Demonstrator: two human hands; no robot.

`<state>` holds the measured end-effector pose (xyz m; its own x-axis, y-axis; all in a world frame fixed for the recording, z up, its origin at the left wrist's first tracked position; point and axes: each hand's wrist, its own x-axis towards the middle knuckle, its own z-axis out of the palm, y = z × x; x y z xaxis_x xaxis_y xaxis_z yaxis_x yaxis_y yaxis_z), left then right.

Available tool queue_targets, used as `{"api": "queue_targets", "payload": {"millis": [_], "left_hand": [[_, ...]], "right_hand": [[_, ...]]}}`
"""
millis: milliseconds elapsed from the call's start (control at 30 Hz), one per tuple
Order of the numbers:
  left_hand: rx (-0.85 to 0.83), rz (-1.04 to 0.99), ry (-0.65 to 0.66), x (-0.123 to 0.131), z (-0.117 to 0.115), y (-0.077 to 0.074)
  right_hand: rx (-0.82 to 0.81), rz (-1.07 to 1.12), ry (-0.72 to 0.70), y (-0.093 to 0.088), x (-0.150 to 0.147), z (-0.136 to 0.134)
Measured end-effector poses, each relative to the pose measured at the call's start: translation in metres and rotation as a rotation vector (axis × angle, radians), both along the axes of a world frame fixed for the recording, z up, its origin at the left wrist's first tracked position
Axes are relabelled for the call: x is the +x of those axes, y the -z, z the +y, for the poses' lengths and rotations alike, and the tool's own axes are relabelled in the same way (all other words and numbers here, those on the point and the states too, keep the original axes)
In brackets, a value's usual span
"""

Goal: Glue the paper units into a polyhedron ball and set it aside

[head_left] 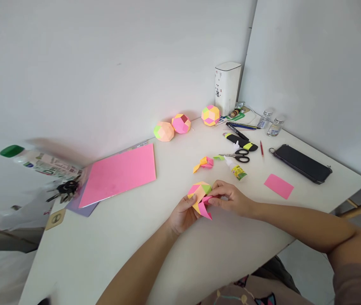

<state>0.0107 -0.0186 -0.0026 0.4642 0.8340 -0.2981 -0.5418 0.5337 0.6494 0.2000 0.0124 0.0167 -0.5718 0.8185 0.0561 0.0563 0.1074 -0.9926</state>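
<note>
My left hand (183,212) is closed around a folded-paper ball (198,191) in pink, orange, yellow and green, its thumb pressed on the near side. Loose pink flaps stick out from the ball's lower right. The fingers of my right hand (231,198) pinch a pink flap on the ball's right side. Just beyond the hands lies a folded paper piece (204,163) in orange and pink. Beside that are a small green paper strip (218,157) and a glue bottle (237,170) on its side.
Three finished-looking paper balls (181,123) stand along the wall. Pink paper sheets (121,173) lie at left, near a bottle (43,163) and keys (68,189). Scissors (242,155), a box cutter (240,141), a pink paper rectangle (279,186) and a phone (301,162) are at right.
</note>
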Motion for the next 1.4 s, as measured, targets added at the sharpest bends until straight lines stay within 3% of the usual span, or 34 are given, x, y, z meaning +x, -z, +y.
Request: {"api": "queue_targets", "payload": {"millis": [300, 467, 567, 667, 800, 900, 1000, 1100, 1267, 1400], "left_hand": [[-0.028, -0.015, 0.010, 0.000, -0.001, 0.003], [-0.037, -0.009, -0.027, -0.004, 0.005, -0.002], [-0.082, 0.004, -0.115, -0.008, 0.010, -0.003], [-0.117, -0.019, -0.150, -0.012, 0.014, -0.001], [-0.120, -0.033, -0.140, -0.013, 0.013, 0.001], [-0.126, -0.039, -0.154, -0.013, 0.013, 0.001], [-0.130, -0.038, -0.147, -0.013, 0.013, 0.001], [-0.111, -0.020, -0.125, -0.012, 0.014, -0.001], [-0.073, -0.031, -0.088, -0.012, 0.013, -0.001], [-0.066, -0.043, -0.078, -0.013, 0.013, 0.002]], "right_hand": [[-0.021, -0.021, 0.020, 0.006, -0.002, 0.000], [0.323, -0.163, -0.056, -0.004, 0.006, 0.009], [0.575, -0.221, -0.344, -0.014, 0.015, 0.013], [0.698, -0.351, -0.552, -0.019, 0.018, 0.010], [0.857, -0.557, -0.589, -0.009, 0.012, 0.002], [0.891, -0.527, -0.512, 0.000, 0.008, -0.001], [0.705, -0.304, -0.414, -0.002, 0.007, -0.001], [0.364, -0.084, -0.341, -0.011, 0.008, -0.003], [-0.219, 0.077, -0.280, -0.011, 0.007, -0.002], [-0.463, 0.169, -0.300, -0.004, 0.008, 0.007]]}}
